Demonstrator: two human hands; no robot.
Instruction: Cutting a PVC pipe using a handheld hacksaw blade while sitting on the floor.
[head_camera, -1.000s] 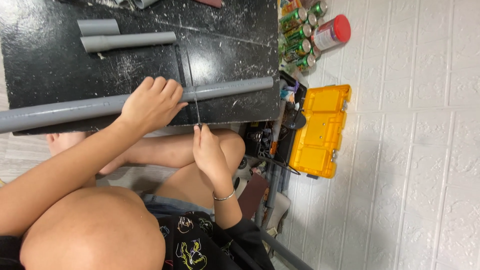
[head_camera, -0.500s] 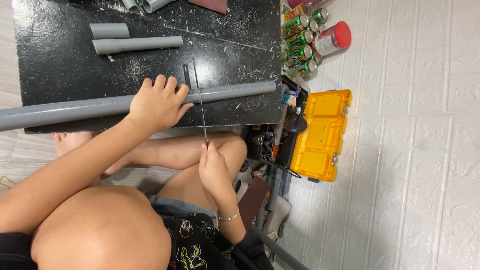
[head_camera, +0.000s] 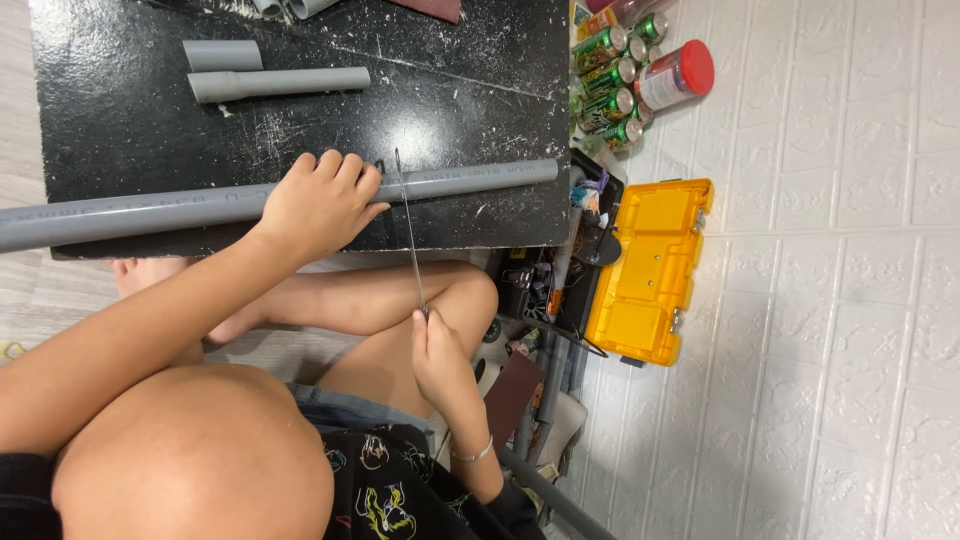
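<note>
A long grey plastic pipe (head_camera: 470, 178) lies across the near edge of a black board (head_camera: 130, 120). My left hand (head_camera: 318, 197) presses down on the pipe, fingers curled over its top. My right hand (head_camera: 440, 352), with a thin bracelet at the wrist, grips the near end of a narrow saw blade (head_camera: 408, 230). The blade crosses the pipe just right of my left hand, its far tip resting on the board past the pipe. My bare knees are under the board's edge.
Two short grey pipe pieces (head_camera: 278, 82) lie at the board's far side amid white dust. Right of the board stand several drink cans (head_camera: 605, 75), a red-lidded jar (head_camera: 675, 75) and a yellow toolbox (head_camera: 650, 270) by a white tiled wall.
My right hand has drawn back toward my body, pulling the saw blade across the pipe. My left hand stays on the pipe.
</note>
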